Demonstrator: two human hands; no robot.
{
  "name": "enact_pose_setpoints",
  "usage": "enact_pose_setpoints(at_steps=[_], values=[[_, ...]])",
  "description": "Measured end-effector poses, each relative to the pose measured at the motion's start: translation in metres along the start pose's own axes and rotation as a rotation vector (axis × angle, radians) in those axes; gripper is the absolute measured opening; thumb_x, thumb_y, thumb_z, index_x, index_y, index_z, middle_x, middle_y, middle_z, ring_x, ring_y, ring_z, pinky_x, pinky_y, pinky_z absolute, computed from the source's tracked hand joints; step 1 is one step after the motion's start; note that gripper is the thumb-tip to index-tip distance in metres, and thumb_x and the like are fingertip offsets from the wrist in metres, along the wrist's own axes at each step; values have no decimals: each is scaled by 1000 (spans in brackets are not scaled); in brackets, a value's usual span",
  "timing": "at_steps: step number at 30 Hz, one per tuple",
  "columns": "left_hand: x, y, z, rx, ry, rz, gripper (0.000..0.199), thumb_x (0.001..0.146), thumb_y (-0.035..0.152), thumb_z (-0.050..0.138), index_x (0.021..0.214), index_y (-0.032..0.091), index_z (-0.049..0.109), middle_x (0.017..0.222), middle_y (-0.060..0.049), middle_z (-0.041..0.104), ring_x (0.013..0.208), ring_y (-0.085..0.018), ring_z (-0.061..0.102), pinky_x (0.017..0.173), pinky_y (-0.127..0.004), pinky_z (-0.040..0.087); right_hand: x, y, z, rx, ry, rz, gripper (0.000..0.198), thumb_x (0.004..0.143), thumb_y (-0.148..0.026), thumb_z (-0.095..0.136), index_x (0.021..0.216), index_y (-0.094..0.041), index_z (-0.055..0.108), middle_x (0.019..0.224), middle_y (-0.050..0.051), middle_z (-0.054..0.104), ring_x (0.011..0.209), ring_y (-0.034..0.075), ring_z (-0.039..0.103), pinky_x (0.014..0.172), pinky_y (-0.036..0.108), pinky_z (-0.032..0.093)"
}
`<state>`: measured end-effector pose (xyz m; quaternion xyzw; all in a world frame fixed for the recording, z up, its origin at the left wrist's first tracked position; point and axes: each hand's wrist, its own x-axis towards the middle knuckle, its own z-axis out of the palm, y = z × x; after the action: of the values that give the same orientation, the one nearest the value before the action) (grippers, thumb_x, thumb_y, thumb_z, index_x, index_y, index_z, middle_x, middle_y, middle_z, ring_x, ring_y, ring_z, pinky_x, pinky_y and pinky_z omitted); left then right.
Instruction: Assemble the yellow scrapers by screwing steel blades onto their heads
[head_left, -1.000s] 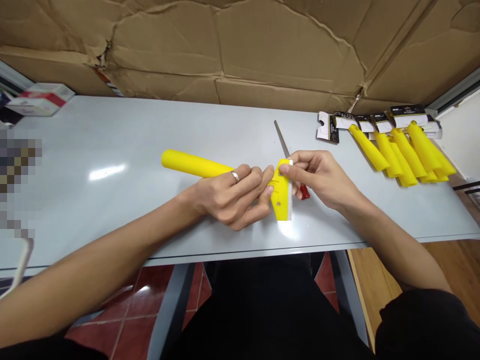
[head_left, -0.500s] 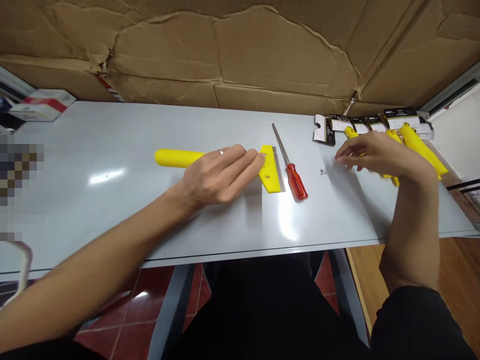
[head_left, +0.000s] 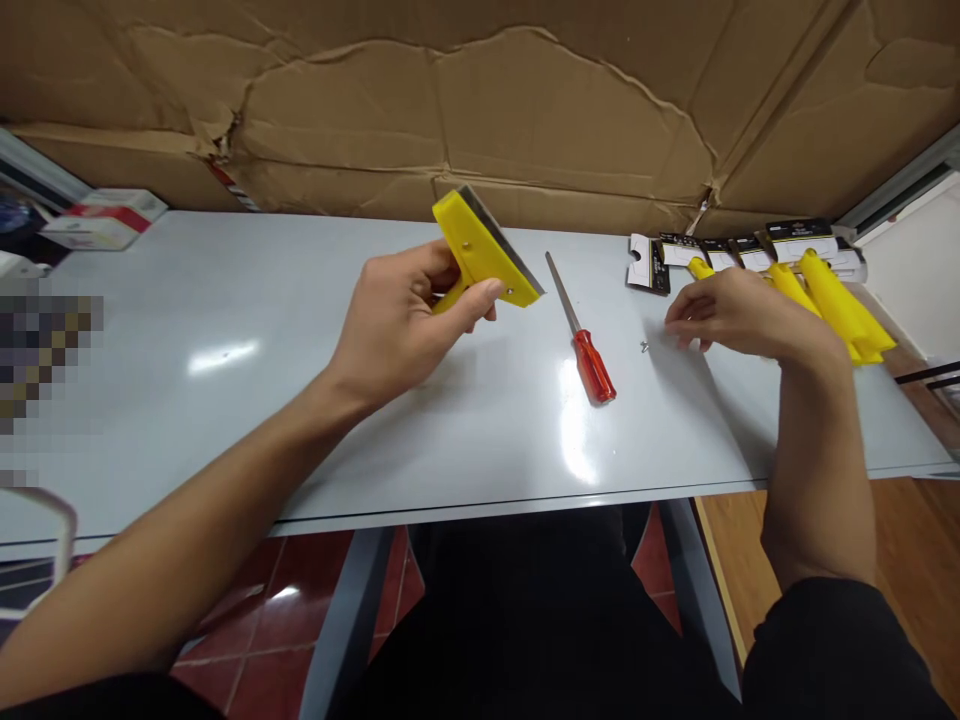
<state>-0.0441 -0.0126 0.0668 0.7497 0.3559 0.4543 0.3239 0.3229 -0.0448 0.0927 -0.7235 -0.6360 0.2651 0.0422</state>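
My left hand [head_left: 397,320] is closed around a yellow scraper [head_left: 484,255], lifted above the table with its head tilted up. A metal blade runs along the head's far edge, and two screw points show on its face. Most of the handle is hidden behind my fingers. Over the right part of the table hovers my right hand [head_left: 724,315], its fingers loosely bent and apart, with nothing visible in them. Just left of its fingertips lie a few small screws [head_left: 644,347]. A screwdriver with a red handle [head_left: 594,368] rests between the two hands.
Several yellow scrapers [head_left: 844,305] with black-and-white cards lie at the table's right end. A loose card [head_left: 649,264] is at the back. Cardboard [head_left: 337,110] stands along the rear edge. A white and red box [head_left: 105,218] sits at the far left.
My left hand has turned over and raised the scraper off the table, so its head points up. My right hand has shifted slightly left towards the screws.
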Motion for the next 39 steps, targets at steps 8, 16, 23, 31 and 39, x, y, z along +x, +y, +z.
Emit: enact_pose_setpoints(at_steps=[8, 16, 23, 31, 39], values=[[-6, 14, 14, -362, -217, -384, 20, 95, 37, 82, 91, 18, 80, 70, -4, 74, 50, -9, 53, 45, -23, 43, -18, -47, 46, 739, 342, -691, 35, 82, -43, 92, 101, -14, 84, 94, 6, 77, 71, 7, 71, 58, 19, 57], [-13, 21, 17, -250, -268, -430, 26, 96, 42, 80, 84, 20, 81, 64, 1, 65, 53, -8, 53, 50, -20, 43, -19, -80, 83, 737, 290, -860, 18, 84, -33, 91, 95, -19, 88, 96, 3, 76, 70, 0, 64, 68, 16, 55], [-15, 29, 20, -286, -277, -423, 27, 93, 43, 82, 83, 19, 74, 74, 0, 69, 57, -8, 54, 51, -19, 44, -18, -88, 94, 645, 423, -817, 22, 82, -44, 92, 94, -25, 90, 103, 5, 67, 92, 3, 61, 77, 16, 53], [-14, 29, 23, -295, -310, -381, 35, 92, 51, 82, 86, 18, 73, 76, 0, 69, 59, -8, 55, 52, -21, 46, -21, -94, 101, 871, 300, -667, 36, 74, -48, 97, 89, -18, 85, 103, 6, 68, 95, 4, 63, 71, 13, 51], [-17, 34, 21, -217, -278, -336, 34, 93, 51, 82, 84, 18, 76, 77, -2, 73, 62, -11, 60, 56, -24, 48, -29, -96, 106, 1028, 202, -585, 59, 75, -55, 96, 105, -16, 63, 114, 5, 66, 99, 7, 66, 69, 16, 56]])
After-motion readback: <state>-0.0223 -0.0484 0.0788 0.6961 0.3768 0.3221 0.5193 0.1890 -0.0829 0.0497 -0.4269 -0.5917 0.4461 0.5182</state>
